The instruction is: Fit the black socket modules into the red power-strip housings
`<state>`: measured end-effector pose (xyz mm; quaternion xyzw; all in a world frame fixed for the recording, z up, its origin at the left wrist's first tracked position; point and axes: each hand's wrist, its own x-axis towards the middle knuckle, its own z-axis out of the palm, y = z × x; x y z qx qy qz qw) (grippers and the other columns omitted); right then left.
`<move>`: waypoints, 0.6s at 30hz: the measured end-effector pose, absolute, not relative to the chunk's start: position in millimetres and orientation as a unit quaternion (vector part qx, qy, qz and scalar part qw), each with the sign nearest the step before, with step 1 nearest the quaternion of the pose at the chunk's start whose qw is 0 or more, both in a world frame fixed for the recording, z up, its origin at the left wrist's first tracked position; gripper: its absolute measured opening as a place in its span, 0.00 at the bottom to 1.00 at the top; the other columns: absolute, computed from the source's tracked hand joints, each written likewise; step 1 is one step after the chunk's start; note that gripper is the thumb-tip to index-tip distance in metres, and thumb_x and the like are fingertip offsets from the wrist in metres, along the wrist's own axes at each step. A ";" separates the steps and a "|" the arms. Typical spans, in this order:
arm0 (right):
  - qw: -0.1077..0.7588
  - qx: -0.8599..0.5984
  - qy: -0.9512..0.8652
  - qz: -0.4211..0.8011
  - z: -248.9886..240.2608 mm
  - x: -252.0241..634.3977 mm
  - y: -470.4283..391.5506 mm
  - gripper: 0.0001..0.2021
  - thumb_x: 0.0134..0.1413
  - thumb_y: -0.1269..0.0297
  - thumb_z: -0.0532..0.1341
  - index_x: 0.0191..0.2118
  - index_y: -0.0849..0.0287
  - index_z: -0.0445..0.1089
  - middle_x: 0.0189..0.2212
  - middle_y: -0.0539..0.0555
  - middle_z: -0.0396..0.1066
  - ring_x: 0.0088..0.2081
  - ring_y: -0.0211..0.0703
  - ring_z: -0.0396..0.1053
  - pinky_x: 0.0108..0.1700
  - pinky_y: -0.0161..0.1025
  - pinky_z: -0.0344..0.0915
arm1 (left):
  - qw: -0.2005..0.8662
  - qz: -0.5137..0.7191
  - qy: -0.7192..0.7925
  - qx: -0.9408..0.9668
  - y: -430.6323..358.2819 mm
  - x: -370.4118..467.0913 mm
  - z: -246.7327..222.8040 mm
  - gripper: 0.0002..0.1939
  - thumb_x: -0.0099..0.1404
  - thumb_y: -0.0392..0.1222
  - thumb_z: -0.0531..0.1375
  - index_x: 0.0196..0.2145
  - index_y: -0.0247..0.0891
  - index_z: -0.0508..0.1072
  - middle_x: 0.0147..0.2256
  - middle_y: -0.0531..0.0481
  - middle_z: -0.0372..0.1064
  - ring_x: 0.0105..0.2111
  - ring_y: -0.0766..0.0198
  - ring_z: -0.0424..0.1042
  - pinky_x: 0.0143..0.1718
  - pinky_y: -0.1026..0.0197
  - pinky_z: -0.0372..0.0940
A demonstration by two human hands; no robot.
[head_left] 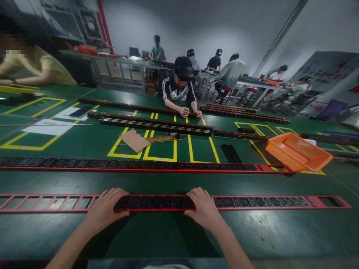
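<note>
Hands [106,207] gripping slotted red strip [159,210], black inserts [159,202] (squarish), glossy tabletop [266,235]

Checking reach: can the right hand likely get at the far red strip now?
Probably yes: only green tabletop separates the far red strip from the right hand, which is gripping the near strip.

The worktop [263,231] is deep green, marked with bright yellow rectangles [161,160]. The near strip [158,210] is red with black inserts [157,202]; the far strip [140,170] repeats red and black. The bin [294,157] is orange, the card [134,140] tan, the paper [50,127] white. A dark top [192,95] has white sleeve stripes.
</note>
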<state>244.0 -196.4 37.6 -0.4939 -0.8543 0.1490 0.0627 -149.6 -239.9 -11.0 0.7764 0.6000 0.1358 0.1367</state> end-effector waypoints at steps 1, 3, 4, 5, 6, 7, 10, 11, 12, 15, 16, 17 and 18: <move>0.065 -0.494 -0.853 0.153 37.1 240.2 -199.8 0.22 0.48 0.59 0.70 0.50 0.55 0.69 0.46 0.55 0.69 0.49 0.52 0.64 0.53 0.51 0.59 | 0.139 0.135 0.600 0.776 -242.2 -153.8 -10.2 0.23 0.55 0.56 0.66 0.46 0.44 0.73 0.46 0.48 0.73 0.46 0.54 0.70 0.46 0.55 0.62; 0.069 -0.496 -0.851 0.160 35.9 233.0 -205.6 0.23 0.48 0.59 0.71 0.50 0.55 0.69 0.46 0.55 0.69 0.49 0.52 0.64 0.54 0.51 0.59 | 0.145 0.134 0.600 0.775 -246.5 -161.6 -9.2 0.23 0.55 0.55 0.66 0.46 0.44 0.73 0.46 0.48 0.74 0.45 0.54 0.71 0.46 0.55 0.64; 0.071 -0.497 -0.849 0.164 35.1 229.6 -208.0 0.23 0.47 0.58 0.71 0.50 0.56 0.69 0.46 0.55 0.69 0.49 0.52 0.63 0.54 0.51 0.58 | 0.145 0.134 0.600 0.775 -248.7 -165.7 -9.2 0.23 0.55 0.55 0.66 0.45 0.44 0.74 0.45 0.48 0.74 0.45 0.54 0.71 0.46 0.55 0.64; 0.074 -0.496 -0.849 0.168 34.3 226.0 -210.2 0.23 0.47 0.58 0.71 0.50 0.56 0.70 0.46 0.55 0.69 0.49 0.52 0.63 0.54 0.51 0.58 | 0.146 0.133 0.601 0.774 -251.1 -170.1 -9.7 0.23 0.54 0.55 0.66 0.45 0.44 0.74 0.45 0.48 0.74 0.45 0.54 0.72 0.47 0.54 0.65; 0.076 -0.494 -0.849 0.173 33.6 222.3 -212.3 0.24 0.46 0.58 0.71 0.50 0.56 0.69 0.46 0.54 0.69 0.49 0.52 0.63 0.54 0.51 0.58 | 0.145 0.131 0.604 0.773 -253.7 -174.9 -10.5 0.23 0.54 0.55 0.66 0.45 0.44 0.74 0.45 0.48 0.74 0.45 0.54 0.72 0.47 0.54 0.65; 0.080 -0.492 -0.848 0.178 32.8 218.4 -214.2 0.24 0.46 0.58 0.72 0.50 0.56 0.69 0.46 0.54 0.69 0.49 0.52 0.63 0.55 0.51 0.58 | 0.142 0.130 0.607 0.771 -256.5 -180.3 -11.7 0.23 0.53 0.55 0.66 0.45 0.45 0.74 0.45 0.48 0.74 0.45 0.54 0.72 0.47 0.54 0.66; 0.087 -0.490 -0.847 0.186 31.2 204.5 -219.9 0.25 0.46 0.57 0.72 0.50 0.55 0.69 0.47 0.54 0.69 0.50 0.52 0.63 0.55 0.52 0.57 | 0.135 0.118 0.615 0.768 -264.3 -198.2 -14.6 0.23 0.54 0.56 0.66 0.46 0.46 0.73 0.45 0.49 0.75 0.46 0.52 0.73 0.48 0.52 0.66; 0.088 -0.491 -0.847 0.185 30.9 199.3 -221.8 0.25 0.47 0.57 0.71 0.50 0.55 0.69 0.47 0.54 0.69 0.50 0.52 0.63 0.56 0.52 0.57 | 0.129 0.113 0.621 0.765 -266.1 -203.3 -14.6 0.22 0.54 0.55 0.65 0.46 0.47 0.73 0.45 0.50 0.75 0.46 0.52 0.73 0.49 0.52 0.66; 0.089 -0.495 -0.845 0.182 30.9 194.2 -223.8 0.24 0.47 0.57 0.71 0.51 0.55 0.69 0.47 0.55 0.69 0.50 0.53 0.63 0.56 0.53 0.57 | 0.121 0.107 0.628 0.762 -267.2 -207.0 -13.8 0.22 0.54 0.54 0.65 0.46 0.47 0.73 0.46 0.50 0.75 0.47 0.51 0.73 0.49 0.52 0.66; 0.088 -0.509 -0.839 0.171 32.4 183.6 -229.1 0.25 0.50 0.58 0.69 0.53 0.56 0.68 0.49 0.57 0.68 0.51 0.54 0.62 0.56 0.54 0.57 | 0.110 0.079 0.642 0.755 -266.0 -201.6 -6.3 0.21 0.53 0.50 0.65 0.45 0.47 0.73 0.46 0.51 0.75 0.47 0.50 0.72 0.51 0.51 0.65; 0.088 -0.510 -0.839 0.169 33.2 183.5 -230.2 0.25 0.50 0.59 0.68 0.55 0.56 0.66 0.49 0.57 0.68 0.51 0.54 0.62 0.56 0.54 0.57 | 0.114 0.068 0.641 0.756 -264.3 -192.5 -2.5 0.21 0.53 0.50 0.65 0.45 0.47 0.73 0.47 0.50 0.75 0.48 0.49 0.72 0.51 0.50 0.65; 0.087 -0.508 -0.841 0.167 34.0 186.1 -230.9 0.27 0.51 0.62 0.68 0.57 0.55 0.65 0.51 0.57 0.67 0.52 0.54 0.62 0.57 0.54 0.57 | 0.129 0.057 0.632 0.762 -262.2 -179.5 1.5 0.22 0.53 0.49 0.65 0.47 0.46 0.73 0.48 0.49 0.74 0.49 0.49 0.71 0.52 0.50 0.64; 0.084 -0.504 -0.844 0.164 34.6 191.6 -231.1 0.29 0.51 0.64 0.67 0.59 0.54 0.62 0.53 0.57 0.66 0.54 0.54 0.61 0.58 0.54 0.55 | 0.143 0.050 0.620 0.770 -259.6 -163.1 5.2 0.24 0.54 0.49 0.65 0.49 0.46 0.72 0.50 0.48 0.73 0.50 0.50 0.70 0.52 0.50 0.64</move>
